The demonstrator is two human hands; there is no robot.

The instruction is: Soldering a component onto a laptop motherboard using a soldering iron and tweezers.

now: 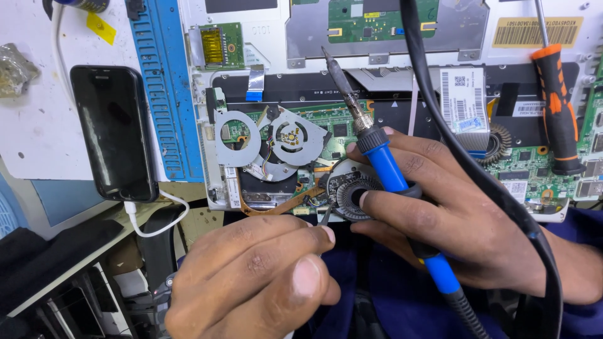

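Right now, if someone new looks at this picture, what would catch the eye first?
Probably the blue-handled soldering iron, held in the right hand at centre, its tip pointing up over the opened laptop. Under that hand sits a round black fan, and the left hand pinches a thin tool beside it. A dark phone lies to the left, and an orange-and-black screwdriver rests at the right edge.

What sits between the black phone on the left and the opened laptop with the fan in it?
In the head view, a blue ribbed plastic strip stands upright between the black phone and the opened laptop, against the laptop's left edge; bare white tabletop lies under the phone.
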